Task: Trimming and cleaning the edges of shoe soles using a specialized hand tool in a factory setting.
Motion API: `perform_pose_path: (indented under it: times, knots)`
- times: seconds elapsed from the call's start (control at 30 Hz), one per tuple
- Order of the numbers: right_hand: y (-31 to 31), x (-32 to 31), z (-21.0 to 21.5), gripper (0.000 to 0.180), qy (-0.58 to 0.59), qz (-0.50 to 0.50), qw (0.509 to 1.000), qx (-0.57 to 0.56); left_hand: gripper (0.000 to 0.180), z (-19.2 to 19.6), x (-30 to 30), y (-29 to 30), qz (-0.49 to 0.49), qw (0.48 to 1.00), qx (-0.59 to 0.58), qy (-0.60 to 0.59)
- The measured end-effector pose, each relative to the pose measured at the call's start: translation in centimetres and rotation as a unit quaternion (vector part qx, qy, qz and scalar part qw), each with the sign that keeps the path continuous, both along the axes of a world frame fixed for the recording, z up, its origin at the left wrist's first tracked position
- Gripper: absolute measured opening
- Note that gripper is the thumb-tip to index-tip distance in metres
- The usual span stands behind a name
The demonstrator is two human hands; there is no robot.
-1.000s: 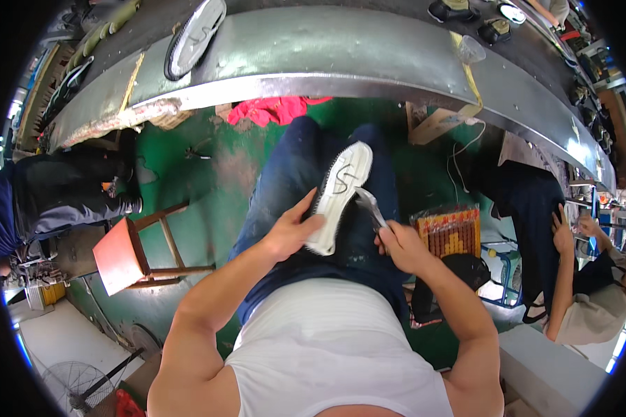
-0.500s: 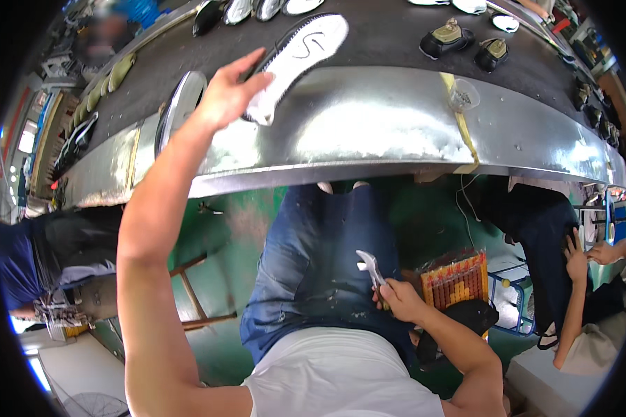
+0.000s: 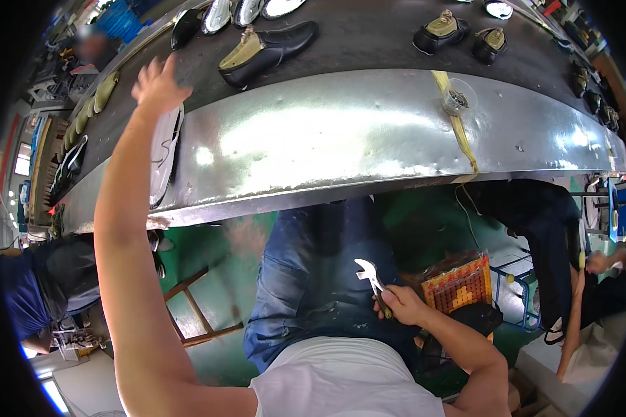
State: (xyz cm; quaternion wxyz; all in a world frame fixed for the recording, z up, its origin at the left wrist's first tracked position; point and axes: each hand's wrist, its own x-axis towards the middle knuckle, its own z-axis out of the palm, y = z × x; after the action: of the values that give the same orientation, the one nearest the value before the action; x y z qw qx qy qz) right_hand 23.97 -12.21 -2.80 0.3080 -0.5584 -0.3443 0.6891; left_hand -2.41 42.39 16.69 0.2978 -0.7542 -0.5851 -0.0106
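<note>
My left hand (image 3: 158, 87) reaches over the left part of the bench with its fingers spread and nothing in it. Just below it lies a shoe with its white sole (image 3: 164, 154) facing up, partly hidden by my forearm. Farther right, a black shoe (image 3: 282, 47) with an olive-coloured shoe last (image 3: 246, 50) in it stands on the dark bench top. Over my lap, my right hand (image 3: 402, 304) is closed around the handles of a pair of lasting pliers (image 3: 371, 275), their silver head pointing up and away from me.
A metal-faced bench (image 3: 313, 139) curves across in front. Several shoes line its far side, and a clear cup (image 3: 460, 97) of small bits stands near a yellow strip (image 3: 460, 135). Other people sit at both sides. A beaded seat mat (image 3: 459, 285) lies at my right.
My left hand has let go of the shoe and moved left, fingers spread. That shoe, earlier sole-up in the hand, now stands on the bench. The pliers stay in my right hand.
</note>
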Motion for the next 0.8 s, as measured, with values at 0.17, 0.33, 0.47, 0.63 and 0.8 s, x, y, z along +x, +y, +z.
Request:
perform_pose_path:
  times: [0.17,0.33,0.47,0.63,0.8]
  knots:
    - [0.0,-0.6,-0.1,0.036,-0.005,0.016,1.0,0.015,0.064,0.7,-12.4,2.1,0.104,0.804,-0.398,-0.429]
    - [-0.5,-1.6,0.0,0.036,-0.021,0.006,1.0,0.02,0.041,1.0,-13.5,-10.0,-0.088,0.536,-0.471,-0.695]
    - [-1.1,-2.1,0.4,0.033,-0.073,0.009,0.997,0.014,0.045,-5.8,-9.9,-25.3,-0.1,0.313,-0.431,-0.84]
    - [-1.1,-3.3,2.4,0.026,-0.169,0.008,0.969,0.181,0.072,-13.2,-3.3,-38.8,-0.15,0.311,-0.479,-0.807]
    - [-0.4,-5.1,9.5,0.026,-0.172,0.101,0.975,0.098,0.064,-14.6,-1.8,-40.3,-0.134,0.33,-0.547,-0.758]
